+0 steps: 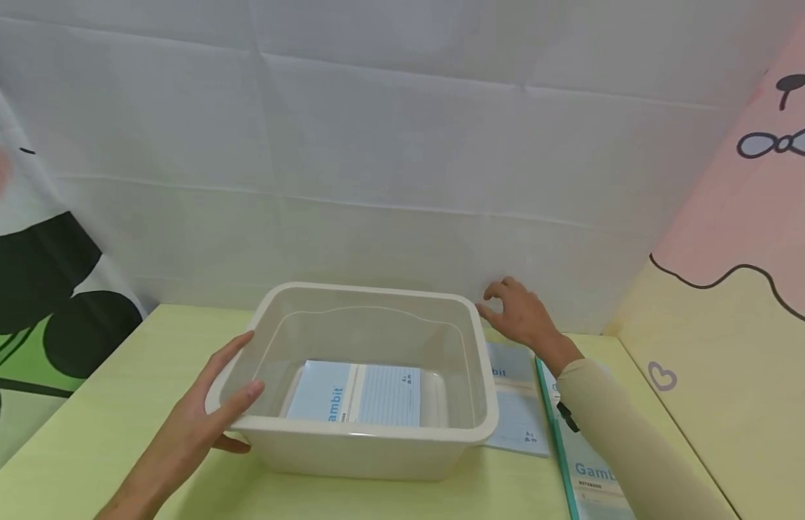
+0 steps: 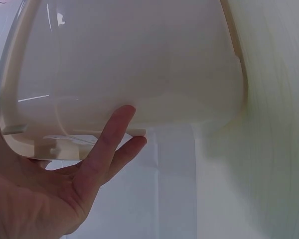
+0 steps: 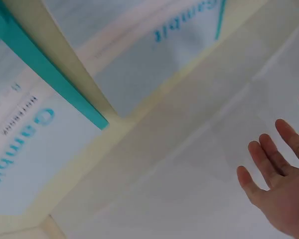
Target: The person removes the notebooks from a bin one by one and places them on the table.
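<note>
A cream plastic basin (image 1: pixel 357 456) stands on the table, and a light blue Gambit notebook (image 1: pixel 392 393) lies flat inside it. My left hand (image 1: pixel 188 422) grips the basin's left rim, thumb over the edge and fingers outside. In the left wrist view that hand (image 2: pixel 55 199) has fingertips against the basin's outer wall (image 2: pixel 154 64). My right hand (image 1: pixel 522 315) hovers beyond the basin's far right corner, fingers loosely bent and holding nothing. In the right wrist view, the right hand (image 3: pixel 284 194) has its fingers spread before the white backdrop.
Right of the basin lies another blue notebook (image 1: pixel 515 419), partly hidden by the rim. Beside it is a teal-edged Gambit notebook (image 1: pixel 587 462), partly under the right forearm. A white sheet (image 1: pixel 389 144) hangs behind the table (image 1: pixel 201 491); a printed pink and yellow panel (image 1: pixel 720 347) borders the right.
</note>
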`<action>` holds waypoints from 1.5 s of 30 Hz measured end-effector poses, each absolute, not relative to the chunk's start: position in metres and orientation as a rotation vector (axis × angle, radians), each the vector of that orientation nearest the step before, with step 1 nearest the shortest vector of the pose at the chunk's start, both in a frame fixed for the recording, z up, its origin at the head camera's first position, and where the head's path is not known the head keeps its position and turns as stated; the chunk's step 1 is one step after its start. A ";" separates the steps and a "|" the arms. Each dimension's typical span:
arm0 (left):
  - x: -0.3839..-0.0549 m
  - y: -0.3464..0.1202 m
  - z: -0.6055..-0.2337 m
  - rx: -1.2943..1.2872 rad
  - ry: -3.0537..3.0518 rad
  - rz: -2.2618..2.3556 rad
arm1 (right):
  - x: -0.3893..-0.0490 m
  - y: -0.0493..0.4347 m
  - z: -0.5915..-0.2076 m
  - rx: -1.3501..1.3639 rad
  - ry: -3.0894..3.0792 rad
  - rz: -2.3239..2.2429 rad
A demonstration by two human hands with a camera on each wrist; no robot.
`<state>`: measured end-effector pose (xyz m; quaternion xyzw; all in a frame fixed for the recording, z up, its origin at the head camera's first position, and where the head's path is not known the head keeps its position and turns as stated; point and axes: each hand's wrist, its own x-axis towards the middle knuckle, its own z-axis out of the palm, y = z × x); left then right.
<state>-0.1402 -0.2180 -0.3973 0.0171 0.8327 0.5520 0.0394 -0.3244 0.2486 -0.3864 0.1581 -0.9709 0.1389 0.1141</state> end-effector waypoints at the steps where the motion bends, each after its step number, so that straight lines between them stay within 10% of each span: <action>1: -0.140 -0.218 -0.397 0.051 2.554 1.689 | -0.324 0.247 -0.379 0.474 -2.821 0.425; 22: -0.141 -0.219 -0.399 0.039 2.530 1.705 | -0.291 0.137 -0.274 0.989 -2.561 0.497; 45: -0.142 -0.220 -0.396 0.039 2.514 1.704 | -0.276 0.019 -0.270 1.464 -2.366 0.081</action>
